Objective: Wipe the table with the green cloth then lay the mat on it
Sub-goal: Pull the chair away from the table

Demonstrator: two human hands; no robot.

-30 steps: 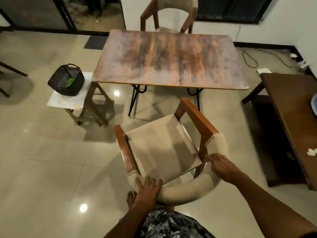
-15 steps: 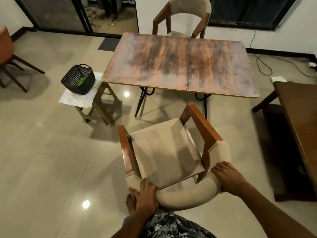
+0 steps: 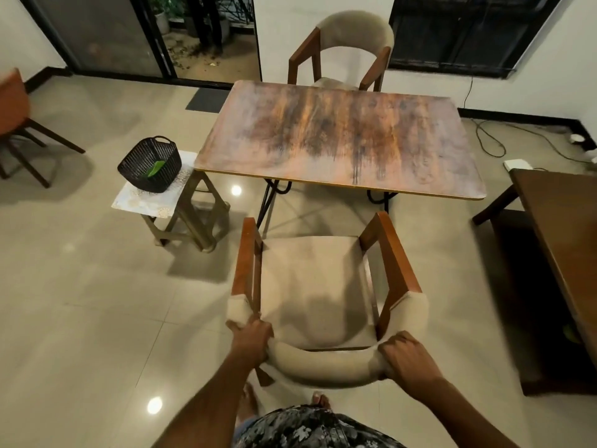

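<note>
- Both hands are on the near armchair [image 3: 318, 295] at the bottom centre of the frame: the left hand [image 3: 250, 339] has its fingers curled around the left end of the padded backrest, and the right hand [image 3: 405, 357] is wrapped over the right end.
- A second ago the palms lay flatter on that backrest and the chair sat skewed; now the grip is firmer and the chair faces the wooden table [image 3: 339, 140] squarely, with open floor between the two.
- My reading: the chair is being moved to give access to the tabletop, so the wiping itself has not started.
- The green cloth [image 3: 155, 169] is in the dark woven basket [image 3: 150, 164] at the left of the frame, only a sliver of green showing over the rim.
- That basket stands on a pale patterned sheet [image 3: 145, 202], possibly the mat, draped over a small stool [image 3: 190, 221] just beside the table's left corner.
- The tabletop in the upper centre is bare, streaked dark brown and orange.
- A second armchair [image 3: 342, 53] stands at the far side of the table.
- No brand, label or readable writing shows anywhere.
</note>
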